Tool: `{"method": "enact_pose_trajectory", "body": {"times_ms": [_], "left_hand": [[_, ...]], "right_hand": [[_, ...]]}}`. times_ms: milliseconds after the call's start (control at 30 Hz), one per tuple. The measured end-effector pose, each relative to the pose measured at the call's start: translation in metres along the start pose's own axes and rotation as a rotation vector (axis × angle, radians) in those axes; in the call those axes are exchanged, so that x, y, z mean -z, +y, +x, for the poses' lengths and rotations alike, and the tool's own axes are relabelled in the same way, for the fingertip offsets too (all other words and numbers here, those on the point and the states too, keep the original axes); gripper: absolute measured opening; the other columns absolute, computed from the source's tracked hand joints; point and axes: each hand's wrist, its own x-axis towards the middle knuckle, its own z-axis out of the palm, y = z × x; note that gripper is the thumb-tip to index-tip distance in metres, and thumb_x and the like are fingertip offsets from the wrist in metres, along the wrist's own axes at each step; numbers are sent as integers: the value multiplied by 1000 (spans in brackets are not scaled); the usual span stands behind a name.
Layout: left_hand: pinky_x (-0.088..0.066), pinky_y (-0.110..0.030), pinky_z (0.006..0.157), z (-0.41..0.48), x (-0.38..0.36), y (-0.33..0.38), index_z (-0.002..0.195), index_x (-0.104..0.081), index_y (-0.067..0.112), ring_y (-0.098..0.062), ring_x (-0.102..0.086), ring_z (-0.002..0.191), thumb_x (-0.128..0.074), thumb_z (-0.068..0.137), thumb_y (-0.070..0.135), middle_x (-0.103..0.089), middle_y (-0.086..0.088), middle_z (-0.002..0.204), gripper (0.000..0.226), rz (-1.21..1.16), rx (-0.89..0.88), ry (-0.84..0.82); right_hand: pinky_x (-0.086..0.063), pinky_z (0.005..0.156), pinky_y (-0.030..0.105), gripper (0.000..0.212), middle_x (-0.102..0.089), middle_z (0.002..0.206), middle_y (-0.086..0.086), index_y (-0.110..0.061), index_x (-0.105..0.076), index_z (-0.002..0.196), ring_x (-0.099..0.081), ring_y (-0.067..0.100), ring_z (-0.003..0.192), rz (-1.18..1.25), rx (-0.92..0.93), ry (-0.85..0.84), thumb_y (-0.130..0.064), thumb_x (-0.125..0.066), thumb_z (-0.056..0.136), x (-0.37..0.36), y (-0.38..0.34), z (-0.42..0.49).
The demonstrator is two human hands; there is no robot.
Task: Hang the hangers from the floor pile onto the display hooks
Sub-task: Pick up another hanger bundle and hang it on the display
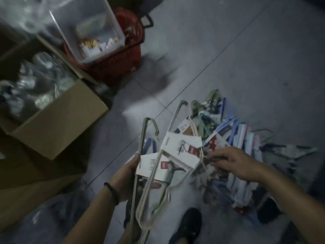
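Observation:
A pile of hangers (233, 138) in white, green, blue and pink, some banded with white paper labels, lies on the grey tiled floor. My left hand (127, 175) grips a bundle of pale hangers with a white label (153, 167), their long ends pointing down toward my foot. My right hand (232, 162) reaches into the pile from the right, its fingers curled and pinching at hanger hooks beside another labelled bundle (182, 152). No display hooks are in view. The picture is blurred by motion.
An open cardboard box (59, 120) with plastic-wrapped goods stands at the left. Behind it a red shopping basket (121, 60) holds a clear plastic bin (91, 29). My black shoe (190, 224) is at the bottom. Flattened cardboard (35, 187) lies at lower left.

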Motion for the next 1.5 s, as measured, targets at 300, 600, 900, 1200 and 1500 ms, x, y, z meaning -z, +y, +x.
{"method": "enact_pose_trajectory", "body": {"times_ms": [300,600,900,1200,1500], "left_hand": [[-56,-61,98,-178,-186,39,138,-61,17,-46,-71,112,-89,68,58,-73,-18,127,86,376,-224,-187],[-64,-46,74,-303,-337,57,122,-63,9,-43,-77,91,-86,70,30,-80,-15,104,60,508,-525,-346],[-60,-63,86,-382,-449,33,119,-71,7,-48,-74,101,-90,70,31,-77,-23,113,58,728,-595,-753],[-61,-50,90,-476,-514,-59,113,-78,14,-33,-78,100,-67,90,59,-81,-12,108,52,1039,-514,-1088],[-61,-48,78,-581,-588,-210,98,-63,32,-19,-72,83,-52,107,40,-74,2,87,17,1147,-1056,-1218]], "right_hand": [[-51,82,18,30,-72,121,-10,-29,-75,125,-65,0,95,-399,103,183,-14,-66,100,112,-95,-204],[-43,87,26,68,-42,109,-19,-44,-58,138,-48,6,108,-275,-39,790,-45,-67,70,149,-162,-421],[-56,80,42,54,-65,110,0,-28,-53,120,-66,28,97,-256,-529,1375,-73,-37,96,121,-214,-545],[-53,64,40,43,-67,94,10,-22,-43,147,-64,31,82,88,-805,1675,-10,-47,105,44,-194,-679],[-37,60,7,32,-70,114,21,-10,-60,134,-67,34,98,212,-899,1937,-25,-45,110,-76,-169,-827]]}}
